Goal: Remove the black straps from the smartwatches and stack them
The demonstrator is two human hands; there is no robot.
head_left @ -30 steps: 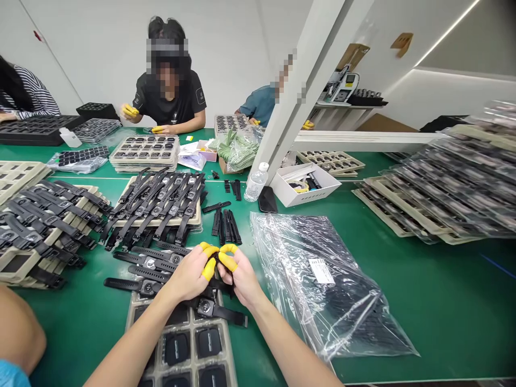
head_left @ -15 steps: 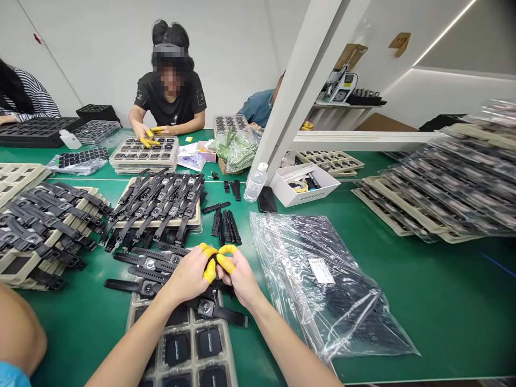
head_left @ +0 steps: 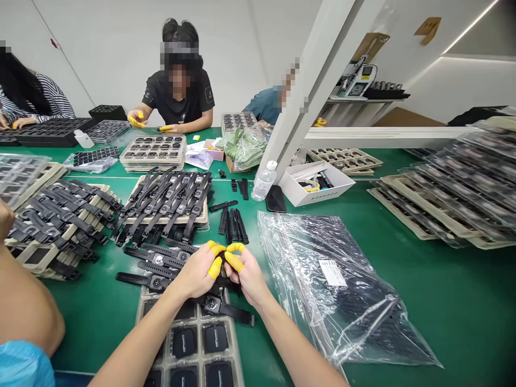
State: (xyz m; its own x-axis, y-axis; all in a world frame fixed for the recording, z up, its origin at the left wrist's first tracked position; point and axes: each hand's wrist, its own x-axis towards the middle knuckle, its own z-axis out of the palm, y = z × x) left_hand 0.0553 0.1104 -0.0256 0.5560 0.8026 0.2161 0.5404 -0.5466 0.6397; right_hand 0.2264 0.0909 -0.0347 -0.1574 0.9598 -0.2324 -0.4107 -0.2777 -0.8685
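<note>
My left hand point(head_left: 201, 269) and my right hand point(head_left: 245, 271), with yellow covers on some fingertips, meet above the near tray. Both pinch a small black part that is mostly hidden by the fingers; it looks like part of a watch strap. Just below them a black smartwatch point(head_left: 212, 303) lies across the top of a beige tray point(head_left: 198, 329), which holds black square pieces in its pockets. Several more watches point(head_left: 158, 282) with straps lie to the left of my hands. Loose black straps point(head_left: 233, 226) rest on the green table beyond my fingers.
Watches cover two tray stacks point(head_left: 169, 201) point(head_left: 60, 215) at the left. A plastic bag of black straps point(head_left: 342, 290) lies right, near a bottle point(head_left: 265, 181), phone point(head_left: 276, 199) and white box point(head_left: 316, 184). Film-covered trays point(head_left: 455, 188) stand far right. Someone's arm point(head_left: 28, 301) is close at left.
The view has turned slightly, so most things sit further right. My hands stay together on the black part. The person opposite has lifted a hand off the tray stack.
</note>
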